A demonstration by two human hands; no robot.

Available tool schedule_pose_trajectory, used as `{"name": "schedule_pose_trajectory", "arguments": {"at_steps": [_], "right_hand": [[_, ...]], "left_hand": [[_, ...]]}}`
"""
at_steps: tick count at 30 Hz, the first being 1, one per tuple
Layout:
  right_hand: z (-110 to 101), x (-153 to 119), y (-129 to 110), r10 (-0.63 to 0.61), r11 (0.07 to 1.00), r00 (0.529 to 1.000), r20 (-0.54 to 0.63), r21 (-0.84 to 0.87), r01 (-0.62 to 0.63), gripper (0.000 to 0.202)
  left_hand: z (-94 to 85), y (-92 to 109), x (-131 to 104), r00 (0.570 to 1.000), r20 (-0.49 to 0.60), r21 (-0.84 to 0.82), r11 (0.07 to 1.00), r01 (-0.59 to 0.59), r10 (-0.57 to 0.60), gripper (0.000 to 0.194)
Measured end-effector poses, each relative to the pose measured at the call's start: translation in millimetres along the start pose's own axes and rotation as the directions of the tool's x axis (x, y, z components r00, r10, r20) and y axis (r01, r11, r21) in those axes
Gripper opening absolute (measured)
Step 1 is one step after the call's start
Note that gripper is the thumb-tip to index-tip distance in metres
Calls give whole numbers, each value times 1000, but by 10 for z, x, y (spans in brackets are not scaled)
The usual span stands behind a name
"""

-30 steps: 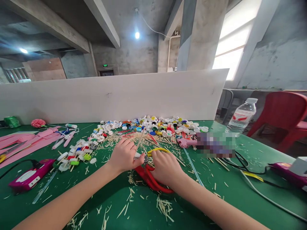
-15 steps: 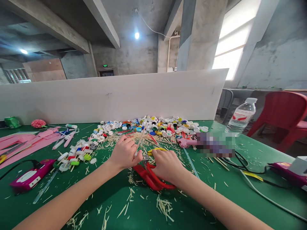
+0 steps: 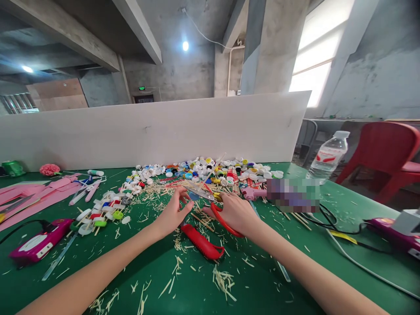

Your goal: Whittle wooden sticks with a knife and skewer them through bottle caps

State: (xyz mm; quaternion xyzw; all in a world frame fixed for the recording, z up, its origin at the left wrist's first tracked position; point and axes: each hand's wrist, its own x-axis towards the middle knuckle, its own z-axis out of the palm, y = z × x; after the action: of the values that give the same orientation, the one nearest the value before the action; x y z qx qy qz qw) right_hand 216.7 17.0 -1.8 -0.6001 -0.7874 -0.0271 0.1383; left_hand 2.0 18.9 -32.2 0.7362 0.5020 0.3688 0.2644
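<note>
The scissors (image 3: 207,196) have shiny metal blades and smooth plastic handles, and the red tool (image 3: 201,243) looks like plastic too. The bottle caps (image 3: 200,166) are smooth plastic, and the wood bits (image 3: 225,283) look rough. The table (image 3: 157,280) is smooth and a bit shiny.

The scissors (image 3: 220,216), their handles showing red and yellow, were gripped in the right hand (image 3: 238,212) — metal blades pointing left and slightly away. A thin, pale wooden stick (image 3: 214,168) slanted up to the right near the blades — blurred, so whether it touched them was unclear.
</note>
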Motion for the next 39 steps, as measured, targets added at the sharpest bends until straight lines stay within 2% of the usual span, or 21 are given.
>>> {"name": "schedule_pose_trajectory", "arguments": {"at_steps": [2,6,10,13,18,21,27,33,39], "right_hand": [[18,-20,-25,-27,1000,999,16,12,27,72],[59,-62,-72,-80,996,996,32,42,78,73],[74,-71,-67,-89,993,995,47,82,85,72],[63,-48,-24,-43,993,998,54,115,36,68],[64,34,81,50,983,998,34,177,-55,54],[73,81,141,72,979,997,32,187,-77,45],[53,165,236,132,982,989,66,130,-140,41],[39,224,349,177,984,984,10,36,-177,40],[177,297,531,85,996,996,-24,-31,-86,36]], "left_hand": [[15,14,-2,998,50,-13,1000,25,-24,48],[7,21,-2,998,67,-36,999,16,-13,38],[-10,-17,25,995,80,-7,998,68,-67,40],[-46,-120,99,995,46,-66,994,91,-88,45],[-114,-344,232,987,-91,-183,976,115,-133,44],[-104,-415,257,987,-102,-212,972,98,-122,41],[-62,-423,243,992,-68,-216,972,90,-107,43],[-89,-356,223,993,-88,-245,968,60,-84,40],[-99,-363,220,992,-108,-213,976,33,-57,40]]}}
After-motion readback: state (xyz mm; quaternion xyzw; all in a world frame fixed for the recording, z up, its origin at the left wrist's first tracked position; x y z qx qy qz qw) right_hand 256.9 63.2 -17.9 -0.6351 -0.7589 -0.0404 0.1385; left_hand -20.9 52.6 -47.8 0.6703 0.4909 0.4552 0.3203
